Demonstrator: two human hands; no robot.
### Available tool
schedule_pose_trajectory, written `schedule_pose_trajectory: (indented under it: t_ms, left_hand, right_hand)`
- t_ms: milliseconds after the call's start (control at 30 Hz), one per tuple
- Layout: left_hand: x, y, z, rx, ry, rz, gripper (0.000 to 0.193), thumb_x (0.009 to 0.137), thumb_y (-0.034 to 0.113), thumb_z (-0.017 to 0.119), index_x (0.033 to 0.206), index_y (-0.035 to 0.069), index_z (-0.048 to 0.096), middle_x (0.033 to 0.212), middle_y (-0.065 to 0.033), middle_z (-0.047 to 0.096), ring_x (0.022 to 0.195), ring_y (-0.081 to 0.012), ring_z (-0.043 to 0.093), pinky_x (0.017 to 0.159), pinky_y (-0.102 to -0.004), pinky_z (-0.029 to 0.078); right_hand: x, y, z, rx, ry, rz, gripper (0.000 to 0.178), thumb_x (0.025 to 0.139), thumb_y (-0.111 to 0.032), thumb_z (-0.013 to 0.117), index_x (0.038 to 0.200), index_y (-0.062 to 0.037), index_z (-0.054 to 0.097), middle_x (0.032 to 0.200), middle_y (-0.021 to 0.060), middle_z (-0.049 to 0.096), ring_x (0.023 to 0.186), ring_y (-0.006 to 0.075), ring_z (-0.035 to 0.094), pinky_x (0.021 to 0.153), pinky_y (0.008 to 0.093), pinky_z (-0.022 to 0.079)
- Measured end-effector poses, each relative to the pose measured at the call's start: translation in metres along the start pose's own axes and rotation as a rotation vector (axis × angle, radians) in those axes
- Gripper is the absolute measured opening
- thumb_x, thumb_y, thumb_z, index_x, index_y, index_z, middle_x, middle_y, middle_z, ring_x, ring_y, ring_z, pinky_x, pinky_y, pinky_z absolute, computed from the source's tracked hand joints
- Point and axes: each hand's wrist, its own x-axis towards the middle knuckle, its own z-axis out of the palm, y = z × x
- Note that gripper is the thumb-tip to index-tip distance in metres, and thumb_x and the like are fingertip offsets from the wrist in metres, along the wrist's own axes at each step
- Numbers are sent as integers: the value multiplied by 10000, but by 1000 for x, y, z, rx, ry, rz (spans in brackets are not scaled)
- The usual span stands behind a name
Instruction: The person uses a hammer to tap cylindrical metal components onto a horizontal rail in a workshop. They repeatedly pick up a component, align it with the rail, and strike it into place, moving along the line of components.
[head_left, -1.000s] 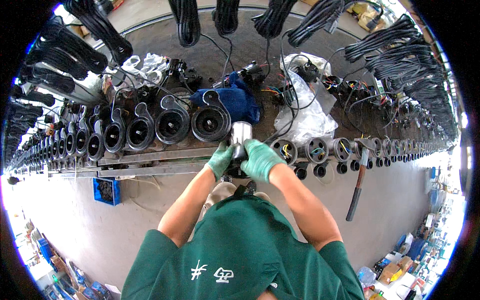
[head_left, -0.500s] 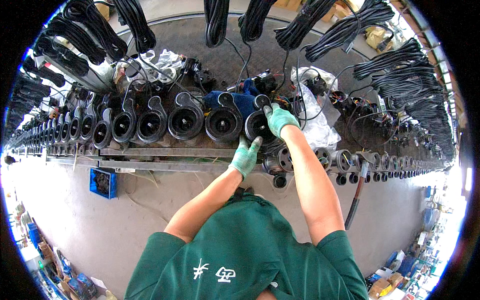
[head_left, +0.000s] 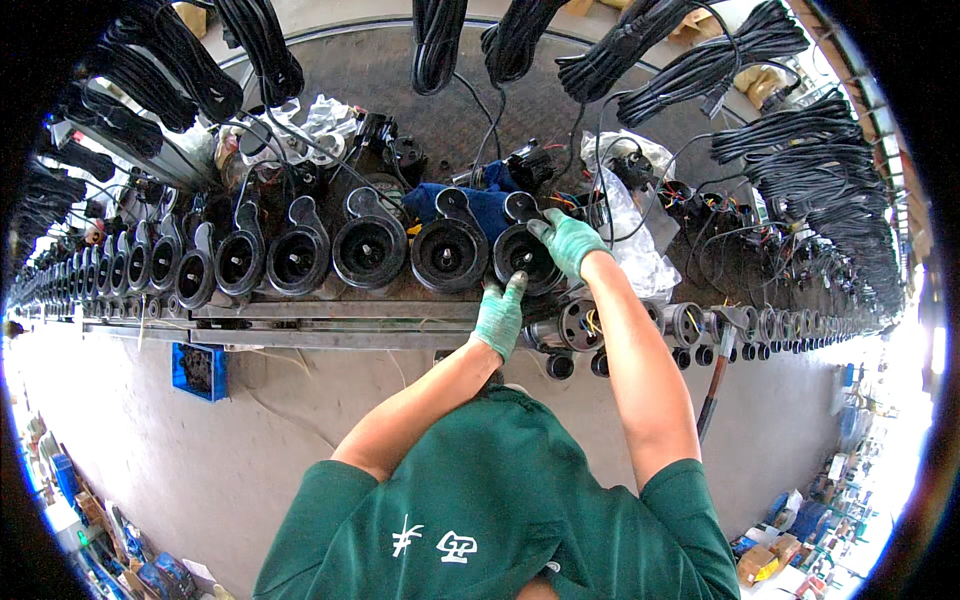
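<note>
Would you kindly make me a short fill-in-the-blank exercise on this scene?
1. The left hand wears a glove coloured ____.
2. Of the two hands on the housing, the one nearer the picture's lower edge is the ____ hand.
3. In the picture, the hammer lies to the ____ of the right hand.
4. The crate left of both hands is coloured ____.

Missing words: green; left; right; blue.

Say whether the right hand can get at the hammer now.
Probably yes, once the right hand leaves the black round housing: the hammer lies on that side, its head and upper handle uncovered.
</note>
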Motion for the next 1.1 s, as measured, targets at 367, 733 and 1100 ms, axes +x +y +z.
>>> schedule_pose_trajectory:
  t_ms: [367,733,1100]
  left_hand:
    - [-1,-4,-4,7,-56,75,529,1031,294,654,1435,1,479,1363,-93,590,1185,-186,563,1056,-345,465]
    - [-5,3,-16,175,1,17,666,993,307,708,1516,47,387,1410,-90,561,1250,-192,541,1099,-347,439]
    - [-105,-8,-22,164,294,-92,623,1087,269,512,1618,183,198,1215,-207,686,976,-294,723,835,-417,593]
  right_hand:
    - [-13,25,7,187,60,-186,642,960,-252,681,1510,-27,437,1315,254,652,1219,373,636,1020,419,490]
    - [-5,157,-72,-194,66,-186,368,922,-265,600,1218,-69,696,1151,224,718,1082,408,682,957,465,537]
    - [109,282,30,-456,-401,-96,679,811,-497,762,1260,8,691,1370,216,639,1240,359,634,1063,425,505]
